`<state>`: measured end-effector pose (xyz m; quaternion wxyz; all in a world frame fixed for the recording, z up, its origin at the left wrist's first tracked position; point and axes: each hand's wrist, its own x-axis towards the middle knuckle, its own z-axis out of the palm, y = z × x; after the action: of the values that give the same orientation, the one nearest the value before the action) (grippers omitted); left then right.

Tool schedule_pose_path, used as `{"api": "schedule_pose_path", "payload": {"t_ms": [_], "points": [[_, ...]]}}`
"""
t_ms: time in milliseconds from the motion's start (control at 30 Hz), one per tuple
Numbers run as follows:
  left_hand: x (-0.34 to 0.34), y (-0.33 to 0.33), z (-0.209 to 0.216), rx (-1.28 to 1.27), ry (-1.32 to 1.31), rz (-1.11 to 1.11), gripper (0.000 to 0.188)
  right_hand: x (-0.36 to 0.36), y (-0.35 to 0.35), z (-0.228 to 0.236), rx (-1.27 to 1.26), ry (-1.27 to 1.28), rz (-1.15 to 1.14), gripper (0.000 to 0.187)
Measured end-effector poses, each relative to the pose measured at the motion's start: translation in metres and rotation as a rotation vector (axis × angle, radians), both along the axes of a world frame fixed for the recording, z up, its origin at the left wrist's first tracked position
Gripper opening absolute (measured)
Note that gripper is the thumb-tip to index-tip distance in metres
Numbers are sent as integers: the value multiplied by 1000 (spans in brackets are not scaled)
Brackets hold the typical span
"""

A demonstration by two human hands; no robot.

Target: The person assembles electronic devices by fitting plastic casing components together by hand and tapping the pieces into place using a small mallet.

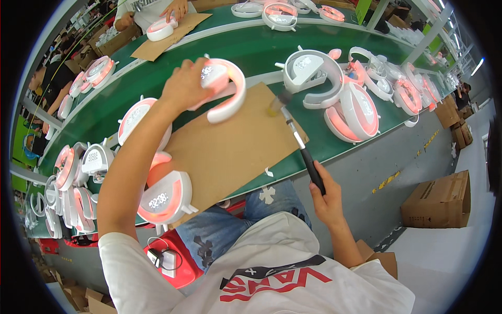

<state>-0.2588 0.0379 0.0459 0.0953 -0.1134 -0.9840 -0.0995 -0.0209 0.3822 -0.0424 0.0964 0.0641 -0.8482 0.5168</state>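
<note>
My left hand (183,86) grips a white, C-shaped clock lamp (226,111) by its left side, above a brown cardboard sheet (230,152). The lamp glows pink, and lit digits show on its face. In my right hand (328,199) is a small mallet (300,140) with a black handle and a metal shaft. Its blurred head, dark on one end and amber on the other, is over the sheet's right part, apart from the lamp. Another lit clock lamp (166,199) lies at the sheet's near left edge, and one more (137,121) is partly behind my left forearm.
Green conveyor belt (251,52) runs under the sheet. Several clock lamps (353,112) crowd its right side, others (73,188) its left. Across the belt, another person's hands (175,9) touch a lamp. A red stool (180,251) holds white adapters; a carton (436,201) stands right.
</note>
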Motion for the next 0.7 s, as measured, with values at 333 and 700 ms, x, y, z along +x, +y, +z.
{"api": "schedule_pose_path", "payload": {"t_ms": [333,700], "points": [[-119,-89,-61,-154,-86,373,75,-17,-9,15,209,120,85,46],[126,-76,128,313,-131,-327,48,-45,-16,23,630,164,10,43]]}}
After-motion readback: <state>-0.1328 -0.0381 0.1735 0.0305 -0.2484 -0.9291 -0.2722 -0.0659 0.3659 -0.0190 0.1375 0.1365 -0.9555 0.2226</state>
